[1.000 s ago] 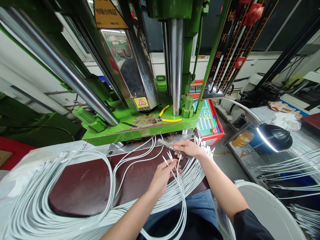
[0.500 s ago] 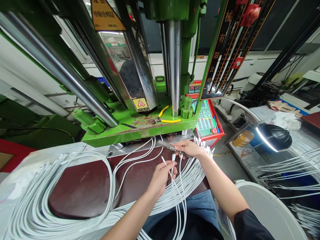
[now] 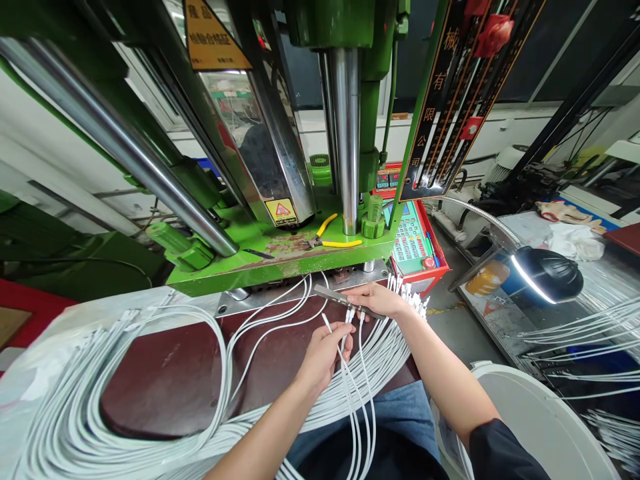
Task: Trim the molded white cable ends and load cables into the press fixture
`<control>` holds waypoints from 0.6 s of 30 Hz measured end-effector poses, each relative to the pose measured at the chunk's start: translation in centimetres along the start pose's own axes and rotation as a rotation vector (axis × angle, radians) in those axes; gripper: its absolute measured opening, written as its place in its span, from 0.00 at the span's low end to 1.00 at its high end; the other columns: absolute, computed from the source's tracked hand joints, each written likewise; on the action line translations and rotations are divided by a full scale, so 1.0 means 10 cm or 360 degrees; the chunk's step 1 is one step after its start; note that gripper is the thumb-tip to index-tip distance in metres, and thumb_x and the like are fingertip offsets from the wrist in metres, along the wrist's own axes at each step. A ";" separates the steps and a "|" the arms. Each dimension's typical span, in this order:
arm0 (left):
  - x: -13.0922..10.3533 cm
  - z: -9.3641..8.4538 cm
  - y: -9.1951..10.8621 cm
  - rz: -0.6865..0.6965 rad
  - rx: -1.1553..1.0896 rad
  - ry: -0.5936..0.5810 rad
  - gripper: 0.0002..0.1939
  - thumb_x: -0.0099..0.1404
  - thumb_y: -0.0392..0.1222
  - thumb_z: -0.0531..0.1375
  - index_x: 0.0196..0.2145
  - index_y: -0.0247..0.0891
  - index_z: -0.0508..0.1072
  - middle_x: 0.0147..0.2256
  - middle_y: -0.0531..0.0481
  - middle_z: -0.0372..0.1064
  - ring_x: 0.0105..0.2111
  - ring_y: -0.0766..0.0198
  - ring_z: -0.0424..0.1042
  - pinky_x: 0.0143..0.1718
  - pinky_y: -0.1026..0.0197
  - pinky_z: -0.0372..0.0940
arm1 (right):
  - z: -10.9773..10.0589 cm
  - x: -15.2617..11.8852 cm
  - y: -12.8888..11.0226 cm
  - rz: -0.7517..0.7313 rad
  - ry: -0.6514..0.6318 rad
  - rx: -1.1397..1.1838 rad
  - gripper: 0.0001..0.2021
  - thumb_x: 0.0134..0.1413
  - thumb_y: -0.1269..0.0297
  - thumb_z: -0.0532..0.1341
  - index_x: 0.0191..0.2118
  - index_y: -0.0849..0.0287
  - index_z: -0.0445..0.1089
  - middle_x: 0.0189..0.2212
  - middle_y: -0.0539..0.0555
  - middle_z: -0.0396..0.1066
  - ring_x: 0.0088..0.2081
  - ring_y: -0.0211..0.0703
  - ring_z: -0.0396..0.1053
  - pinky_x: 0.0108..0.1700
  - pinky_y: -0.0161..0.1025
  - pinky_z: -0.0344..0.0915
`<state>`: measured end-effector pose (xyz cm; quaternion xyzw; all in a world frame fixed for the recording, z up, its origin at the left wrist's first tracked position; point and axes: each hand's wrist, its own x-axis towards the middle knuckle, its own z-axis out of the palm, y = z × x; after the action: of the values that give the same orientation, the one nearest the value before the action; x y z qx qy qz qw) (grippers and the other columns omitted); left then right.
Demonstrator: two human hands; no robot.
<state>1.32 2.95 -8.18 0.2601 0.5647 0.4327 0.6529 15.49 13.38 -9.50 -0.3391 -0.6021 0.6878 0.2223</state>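
Cables [image 3: 373, 427], thin and white, rise past the near edge of the worktop [image 3: 160, 380] to both hands, in front of the green press [image 3: 280, 263]. The left hand [image 3: 323, 350] has its fingers pinched on a few of them just below the ends; one tip [image 3: 326, 321] points up, apart from the rest. The right hand [image 3: 373, 300] grips a metal bar [image 3: 327, 293], its fingers closed around the right part. Other cable ends touch or nearly touch the bar's lower edge; I cannot tell which. To do this well, I would keep the bar steady, pinch close behind each tip and bring it in straight, without knocking its neighbours.

The worktop is dark red and smooth, a thick bundle [image 3: 380, 370] curling across it. Pliers [image 3: 343, 244] lie on the press. Nearby are a keypad [image 3: 407, 233], a lamp [image 3: 547, 275] and a pale bin [image 3: 545, 413].
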 end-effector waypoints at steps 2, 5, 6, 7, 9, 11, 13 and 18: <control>0.01 0.00 0.00 0.0006 0.0009 0.0009 0.11 0.50 0.44 0.65 0.25 0.33 0.71 0.14 0.56 0.61 0.12 0.73 0.55 0.15 0.67 0.49 | 0.02 0.00 -0.01 0.0005 0.0005 -0.0024 0.18 0.56 0.60 0.60 0.51 0.57 0.73 0.30 0.52 0.73 0.24 0.34 0.65 0.22 0.31 0.65; 0.02 0.01 0.00 0.0034 -0.0006 0.0037 0.13 0.50 0.46 0.66 0.26 0.32 0.72 0.15 0.56 0.62 0.13 0.73 0.57 0.15 0.67 0.51 | 0.04 0.01 0.00 -0.0036 0.0037 -0.0034 0.18 0.56 0.61 0.59 0.51 0.58 0.72 0.30 0.52 0.73 0.22 0.32 0.63 0.22 0.31 0.66; 0.02 0.02 -0.01 0.0051 -0.0010 0.0048 0.14 0.49 0.46 0.66 0.27 0.32 0.73 0.16 0.55 0.64 0.13 0.73 0.57 0.16 0.67 0.52 | 0.04 0.01 0.00 -0.0051 0.0042 -0.0039 0.18 0.57 0.61 0.59 0.51 0.58 0.72 0.30 0.52 0.72 0.22 0.32 0.63 0.22 0.32 0.66; 0.02 0.02 -0.01 0.0067 -0.0011 0.0060 0.14 0.49 0.46 0.67 0.27 0.32 0.73 0.17 0.54 0.66 0.14 0.73 0.58 0.16 0.67 0.53 | 0.04 0.02 0.00 -0.0059 0.0036 -0.0042 0.18 0.57 0.61 0.59 0.52 0.58 0.72 0.29 0.52 0.72 0.22 0.32 0.63 0.22 0.32 0.66; 0.02 0.01 -0.02 0.0084 -0.0006 0.0082 0.16 0.49 0.47 0.67 0.28 0.31 0.73 0.21 0.50 0.69 0.15 0.72 0.60 0.18 0.66 0.56 | 0.03 0.03 0.01 -0.0048 0.0022 -0.0027 0.18 0.56 0.61 0.60 0.52 0.58 0.72 0.29 0.52 0.72 0.23 0.33 0.63 0.22 0.32 0.66; 0.02 -0.01 -0.04 0.0105 0.0025 0.0126 0.17 0.50 0.49 0.67 0.29 0.31 0.74 0.24 0.47 0.72 0.18 0.69 0.64 0.22 0.64 0.61 | 0.01 0.03 0.01 -0.0012 0.0045 -0.0015 0.18 0.56 0.62 0.60 0.52 0.58 0.72 0.26 0.51 0.71 0.22 0.33 0.63 0.22 0.32 0.66; 0.02 -0.04 -0.06 0.0162 0.0092 0.0215 0.17 0.51 0.50 0.67 0.31 0.31 0.75 0.26 0.45 0.73 0.23 0.65 0.69 0.27 0.62 0.64 | -0.02 0.03 0.02 0.0021 0.0094 -0.0055 0.17 0.56 0.62 0.60 0.51 0.58 0.73 0.22 0.49 0.69 0.21 0.33 0.62 0.22 0.31 0.65; 0.03 -0.11 -0.03 0.0239 0.0198 0.0288 0.18 0.52 0.51 0.65 0.33 0.33 0.77 0.18 0.55 0.65 0.20 0.68 0.64 0.25 0.65 0.59 | -0.06 0.06 0.09 0.0012 0.0071 -0.0047 0.17 0.55 0.61 0.61 0.50 0.57 0.73 0.29 0.51 0.73 0.23 0.33 0.64 0.22 0.32 0.67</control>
<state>0.36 2.94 -8.79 0.3013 0.6260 0.4663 0.5476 15.65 14.08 -10.51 -0.3598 -0.6058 0.6719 0.2282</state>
